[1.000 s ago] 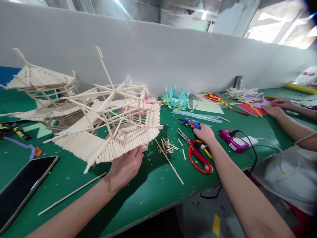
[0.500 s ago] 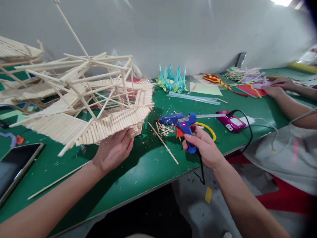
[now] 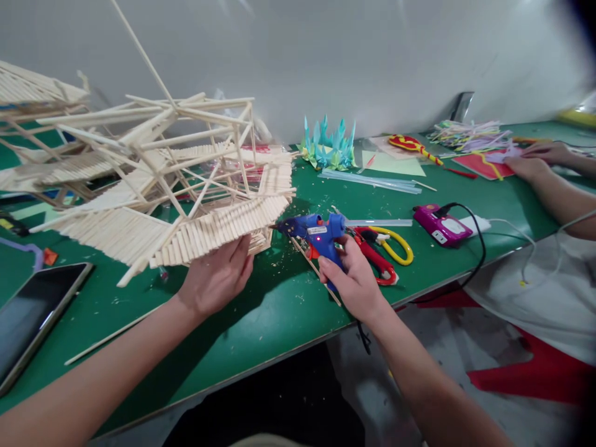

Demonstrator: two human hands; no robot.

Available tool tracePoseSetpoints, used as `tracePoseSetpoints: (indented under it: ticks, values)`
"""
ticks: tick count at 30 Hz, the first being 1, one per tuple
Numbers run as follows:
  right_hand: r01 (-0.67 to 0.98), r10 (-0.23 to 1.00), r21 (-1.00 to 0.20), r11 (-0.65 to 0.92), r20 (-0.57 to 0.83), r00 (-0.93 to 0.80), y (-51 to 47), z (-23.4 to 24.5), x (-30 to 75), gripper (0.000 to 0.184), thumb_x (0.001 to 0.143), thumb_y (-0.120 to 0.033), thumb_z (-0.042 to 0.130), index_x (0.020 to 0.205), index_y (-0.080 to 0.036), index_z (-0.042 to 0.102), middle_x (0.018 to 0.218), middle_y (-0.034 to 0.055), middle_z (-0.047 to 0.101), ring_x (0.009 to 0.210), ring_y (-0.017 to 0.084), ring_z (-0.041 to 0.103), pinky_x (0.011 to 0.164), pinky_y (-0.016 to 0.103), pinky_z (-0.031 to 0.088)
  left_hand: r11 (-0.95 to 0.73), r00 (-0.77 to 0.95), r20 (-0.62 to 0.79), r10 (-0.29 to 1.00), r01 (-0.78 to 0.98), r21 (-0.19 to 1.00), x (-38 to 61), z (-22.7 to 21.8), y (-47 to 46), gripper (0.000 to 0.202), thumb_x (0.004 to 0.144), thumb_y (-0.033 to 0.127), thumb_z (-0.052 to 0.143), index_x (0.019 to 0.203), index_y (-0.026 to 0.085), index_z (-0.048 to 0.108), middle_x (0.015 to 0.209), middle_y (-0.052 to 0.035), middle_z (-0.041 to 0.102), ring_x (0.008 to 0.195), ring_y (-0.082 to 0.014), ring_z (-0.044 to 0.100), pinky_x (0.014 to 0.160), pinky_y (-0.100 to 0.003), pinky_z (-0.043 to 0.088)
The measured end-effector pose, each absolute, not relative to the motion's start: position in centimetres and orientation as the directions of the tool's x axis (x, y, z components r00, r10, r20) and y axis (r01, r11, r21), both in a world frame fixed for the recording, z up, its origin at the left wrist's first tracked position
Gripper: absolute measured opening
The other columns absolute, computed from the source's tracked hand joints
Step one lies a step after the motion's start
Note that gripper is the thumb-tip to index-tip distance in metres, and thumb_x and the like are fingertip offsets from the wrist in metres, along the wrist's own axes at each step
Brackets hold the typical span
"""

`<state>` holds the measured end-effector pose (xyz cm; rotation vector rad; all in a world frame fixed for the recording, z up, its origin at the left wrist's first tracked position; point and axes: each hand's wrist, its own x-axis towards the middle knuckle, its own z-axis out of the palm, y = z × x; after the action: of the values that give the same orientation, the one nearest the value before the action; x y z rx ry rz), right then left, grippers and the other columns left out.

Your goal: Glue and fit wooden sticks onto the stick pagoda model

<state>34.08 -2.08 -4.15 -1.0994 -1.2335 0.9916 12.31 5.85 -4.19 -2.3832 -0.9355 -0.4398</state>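
Observation:
A large model roof of pale wooden sticks [image 3: 153, 186] is tilted up over the green table [image 3: 261, 335]. My left hand [image 3: 216, 276] props its near edge from below, fingers pressed to the slats. My right hand [image 3: 356, 282] grips the handle of a blue glue gun [image 3: 314, 233], its nozzle pointing left, close to the roof's right corner. A clear glue stick pokes out of the gun's back. Red and yellow scissors [image 3: 384, 254] lie just right of that hand.
A tablet [image 3: 37, 310] lies at the near left. Loose sticks [image 3: 109, 338] and wood scraps litter the table. A pink device [image 3: 440, 225] with a black cable, teal paper shapes [image 3: 328, 146] and clear glue sticks lie behind. Another person's hands [image 3: 526, 166] work at the far right.
My right hand left the scissors, picked up the glue gun and brought it left toward the stick roof. My left hand has stayed under the roof's edge.

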Motion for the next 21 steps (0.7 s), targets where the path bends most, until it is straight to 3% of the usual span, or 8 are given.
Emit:
tracePoseSetpoints:
  ticks: [5, 9, 15, 21]
  values:
    - [-0.032, 0.968, -0.976, 0.215, 0.209, 0.138, -2.2, -4.3, 34.4, 0.029, 0.080, -0.024, 0.051, 0.107, -0.019, 0.040, 0.070, -0.0030, 0.050, 0.054, 0.009, 0.048, 0.052, 0.025, 0.042, -0.663, 0.748, 0.435, 0.501, 0.655, -0.363, 12.8, -3.8, 4.9, 0.034, 0.082, 0.022, 0.042, 0.105, 0.001, 0.055, 0.110, -0.0210, 0.058, 0.099, -0.0290, 0.055, 0.084, -0.037, 0.042]
    - [-0.030, 0.968, -0.980, 0.195, 0.188, 0.164, -2.4, -4.4, 34.7, 0.028, 0.081, -0.025, 0.050, 0.106, -0.019, 0.040, 0.063, -0.0045, 0.050, 0.053, 0.009, 0.048, 0.052, 0.025, 0.040, -0.635, 0.725, 0.375, 0.578, 0.688, -0.351, 13.5, -3.8, 3.9, 0.036, 0.084, 0.023, 0.036, 0.110, 0.004, 0.053, 0.118, -0.0186, 0.054, 0.108, -0.0279, 0.049, 0.090, -0.039, 0.037]
    - [-0.030, 0.970, -0.986, 0.161, 0.153, 0.186, -2.8, -4.6, 34.8, 0.028, 0.082, -0.028, 0.050, 0.107, -0.018, 0.040, 0.061, -0.0046, 0.049, 0.052, 0.010, 0.047, 0.052, 0.024, 0.039, -0.604, 0.699, 0.352, 0.623, 0.716, -0.350, 14.0, -4.4, 3.4, 0.044, 0.084, 0.022, 0.035, 0.115, -0.006, 0.047, 0.121, -0.0229, 0.050, 0.111, -0.0309, 0.044, 0.094, -0.040, 0.033]
    - [-0.076, 0.971, -0.982, 0.174, 0.158, 0.181, -2.8, -5.0, 34.7, 0.026, 0.082, -0.027, 0.050, 0.106, -0.020, 0.042, 0.058, -0.0057, 0.049, 0.053, 0.009, 0.046, 0.053, 0.024, 0.039, -0.549, 0.645, 0.356, 0.676, 0.764, -0.339, 14.6, -4.1, 2.4, 0.046, 0.084, 0.023, 0.036, 0.118, -0.006, 0.044, 0.126, -0.0218, 0.046, 0.114, -0.0310, 0.042, 0.098, -0.041, 0.028]
